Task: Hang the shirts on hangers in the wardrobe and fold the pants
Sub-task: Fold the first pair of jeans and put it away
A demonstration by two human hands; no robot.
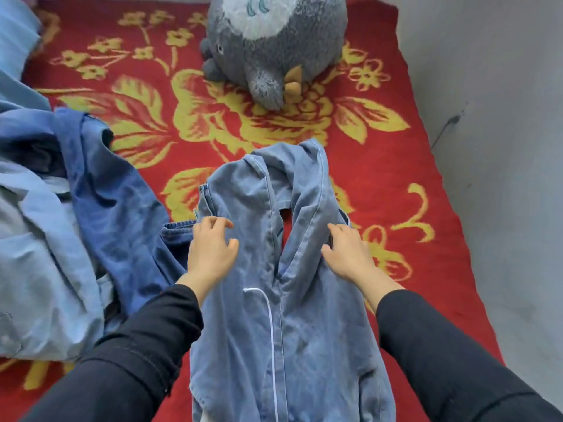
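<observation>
Lying lengthwise down the middle of the red floral blanket [405, 166] is a pair of light blue pants [307, 336], waist end nearest the camera, legs pointing away. The two legs part in a narrow V between the hands; their far ends are rumpled and bunched together. A white drawstring [270, 324] runs down the front of the pants.

Left hand [211, 251]: resting on the left leg near its outer edge, fingers loosely bent with the tips on the cloth, thumb spread; no fabric seen clamped. Right hand [347, 254]: laid on the right leg at its outer edge, fingers extended and pressing down, palm low; nothing gripped. Both arms wear black sleeves [457, 360].

Left of the pants, a heap of blue garments [39, 245] lies on the blanket, with a darker blue piece [118, 208] draped across it and reaching just beside the left hand. A grey plush toy [274, 47] sits at the far end of the blanket, well apart from the pants. A grey surface [505, 153] borders the blanket on the right.
</observation>
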